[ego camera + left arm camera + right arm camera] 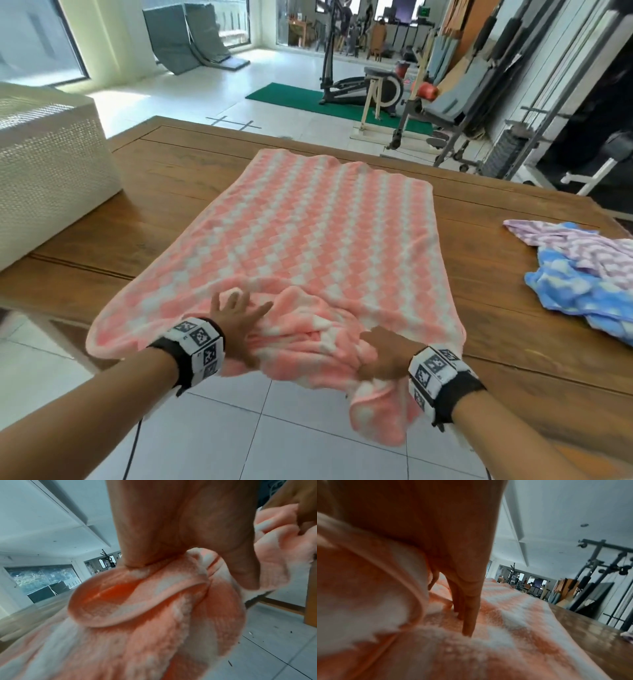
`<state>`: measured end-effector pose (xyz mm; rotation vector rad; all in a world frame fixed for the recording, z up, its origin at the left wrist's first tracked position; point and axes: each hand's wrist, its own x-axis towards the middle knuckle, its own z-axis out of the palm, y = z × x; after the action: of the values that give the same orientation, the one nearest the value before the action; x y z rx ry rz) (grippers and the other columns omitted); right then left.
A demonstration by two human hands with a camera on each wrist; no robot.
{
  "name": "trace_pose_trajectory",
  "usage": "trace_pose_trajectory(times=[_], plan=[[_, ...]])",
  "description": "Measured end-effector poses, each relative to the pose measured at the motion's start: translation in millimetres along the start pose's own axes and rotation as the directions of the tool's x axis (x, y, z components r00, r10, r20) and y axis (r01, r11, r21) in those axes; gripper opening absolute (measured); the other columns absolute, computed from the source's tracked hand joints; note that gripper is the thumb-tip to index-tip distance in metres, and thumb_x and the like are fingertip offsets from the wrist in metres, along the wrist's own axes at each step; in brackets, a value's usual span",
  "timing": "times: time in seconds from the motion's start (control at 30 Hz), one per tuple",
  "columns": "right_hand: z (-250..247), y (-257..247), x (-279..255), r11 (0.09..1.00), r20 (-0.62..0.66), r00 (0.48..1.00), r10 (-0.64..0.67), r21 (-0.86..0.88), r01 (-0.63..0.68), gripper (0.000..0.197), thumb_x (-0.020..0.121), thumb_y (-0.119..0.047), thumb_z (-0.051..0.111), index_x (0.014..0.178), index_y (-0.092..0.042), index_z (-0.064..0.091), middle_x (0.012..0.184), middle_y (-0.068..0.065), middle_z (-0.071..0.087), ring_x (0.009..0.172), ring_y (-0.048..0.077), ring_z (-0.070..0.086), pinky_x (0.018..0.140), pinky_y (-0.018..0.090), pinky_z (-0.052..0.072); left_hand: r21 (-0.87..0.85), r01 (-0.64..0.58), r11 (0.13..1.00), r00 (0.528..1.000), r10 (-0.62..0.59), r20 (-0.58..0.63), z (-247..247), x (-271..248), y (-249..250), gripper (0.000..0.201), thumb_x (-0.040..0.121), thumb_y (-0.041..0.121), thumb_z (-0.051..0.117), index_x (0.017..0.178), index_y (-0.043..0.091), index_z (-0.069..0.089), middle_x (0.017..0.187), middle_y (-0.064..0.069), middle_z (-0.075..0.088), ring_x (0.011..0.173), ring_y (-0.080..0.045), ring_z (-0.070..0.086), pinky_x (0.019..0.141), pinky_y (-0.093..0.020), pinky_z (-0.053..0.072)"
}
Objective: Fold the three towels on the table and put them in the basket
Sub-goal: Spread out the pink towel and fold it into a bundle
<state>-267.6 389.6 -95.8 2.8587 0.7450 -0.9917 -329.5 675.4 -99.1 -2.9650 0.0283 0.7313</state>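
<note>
The pink and white checked towel (pixel 318 236) is spread flat over the middle of the wooden desk (pixel 178 178), and its near end is bunched up and hangs over the desk edge. The left hand (pixel 236 317) is laid on this bunch with the fingers spread and straight. The right hand (pixel 385 354) is closed around the gathered cloth beside it; in the right wrist view some fingers (pixel 471 609) are pressed down into the pile. A blue towel (pixel 582 291) and a lilac one (pixel 565 240) are heaped together at the right of the desk. The white woven basket (pixel 44 164) is placed at the far left.
</note>
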Motion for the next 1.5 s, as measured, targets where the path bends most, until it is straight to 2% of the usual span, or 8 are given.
trace_pose_trajectory(times=[0.13,0.27,0.6,0.73,0.87,1.1,1.3,1.5], plan=[[3.7,-14.2,-7.0,0.996,-0.082,0.995,-0.064,0.058,0.069,0.038,0.082,-0.032,0.067,0.114,-0.020,0.049,0.118,0.008,0.057,0.099,0.024,0.056,0.077,0.028,0.042,-0.083,-0.087,0.993,0.993,0.079,-0.087,0.8,-5.5,1.1,0.042,0.081,0.033,0.061,0.121,0.035,0.048,0.121,0.000,0.052,0.109,-0.020,0.048,0.092,-0.038,0.042],[-1.1,-25.1,-20.4,0.987,0.034,0.996,-0.088,0.138,0.082,0.015,0.081,-0.018,0.066,0.093,-0.021,0.056,0.096,0.003,0.063,0.088,0.020,0.058,0.072,0.026,0.046,-0.103,-0.172,0.980,0.983,0.177,0.045,-16.9,-8.0,-8.3,0.016,0.079,0.019,0.057,0.095,0.020,0.059,0.091,0.004,0.064,0.080,-0.014,0.056,0.063,-0.024,0.040],[-16.1,-56.8,-48.0,0.962,0.113,0.991,-0.069,0.271,0.036,0.038,0.063,-0.038,0.079,0.090,-0.012,0.072,0.082,0.001,0.068,0.071,0.012,0.059,0.062,0.024,0.044,-0.092,-0.312,0.946,0.846,0.321,0.426,-21.4,-39.5,-39.8,0.019,0.087,0.013,0.048,0.098,0.026,0.055,0.095,0.006,0.056,0.087,-0.016,0.046,0.078,-0.031,0.038],[-41.5,-55.6,-59.7,0.880,-0.140,0.990,0.015,0.472,0.054,0.077,0.064,-0.074,0.066,0.087,-0.001,0.071,0.072,0.014,0.057,0.066,0.020,0.048,0.065,0.030,0.037,-0.014,-0.225,0.974,0.940,0.221,0.258,-45.4,-46.2,-67.6,0.056,0.098,0.010,0.030,0.149,0.032,0.026,0.156,0.000,0.025,0.143,-0.019,0.026,0.116,-0.038,0.022],[-69.2,-53.2,-68.5,0.867,-0.446,0.885,0.132,0.484,0.115,0.006,0.083,-0.019,0.069,0.077,-0.020,0.069,0.090,0.000,0.066,0.088,0.017,0.061,0.078,0.027,0.047,-0.016,-0.120,0.993,0.992,0.120,-0.042,-74.9,-42.8,-105.4,0.044,0.094,0.005,0.037,0.137,0.013,0.045,0.139,-0.011,0.047,0.125,-0.027,0.048,0.104,-0.036,0.041],[-111.9,-63.0,-82.9,0.951,-0.516,0.807,0.286,0.253,-0.175,0.029,0.087,-0.006,0.051,0.108,-0.027,0.049,0.104,-0.002,0.050,0.100,0.022,0.054,0.071,0.025,0.041,0.190,0.138,0.972,0.850,-0.018,-0.527,-132.8,-59.1,-131.9,0.017,0.092,0.001,0.048,0.096,0.007,0.064,0.096,-0.007,0.065,0.088,-0.024,0.065,0.070,-0.029,0.051],[-130.2,-76.3,-103.5,0.862,-0.649,0.635,0.420,0.065,-0.503,0.018,0.088,-0.012,0.052,0.075,-0.024,0.056,0.085,-0.004,0.056,0.080,0.018,0.055,0.066,0.027,0.038,0.261,0.291,0.920,0.774,-0.066,-0.629,-141.8,-69.0,-146.6,0.021,0.096,0.005,0.045,0.097,0.012,0.065,0.092,-0.002,0.066,0.086,-0.018,0.065,0.067,-0.025,0.048],[-124.7,-91.3,-91.5,0.764,-0.597,0.520,0.610,0.617,-0.188,0.016,0.088,0.006,0.049,0.084,0.001,0.064,0.069,0.018,0.067,0.053,0.025,0.068,0.054,0.033,0.057,-0.456,0.077,0.887,0.841,-0.303,-0.448,-132.5,-58.4,-152.3,0.025,0.094,0.006,0.046,0.113,-0.005,0.058,0.112,-0.023,0.063,0.102,-0.037,0.061,0.083,-0.038,0.049]])
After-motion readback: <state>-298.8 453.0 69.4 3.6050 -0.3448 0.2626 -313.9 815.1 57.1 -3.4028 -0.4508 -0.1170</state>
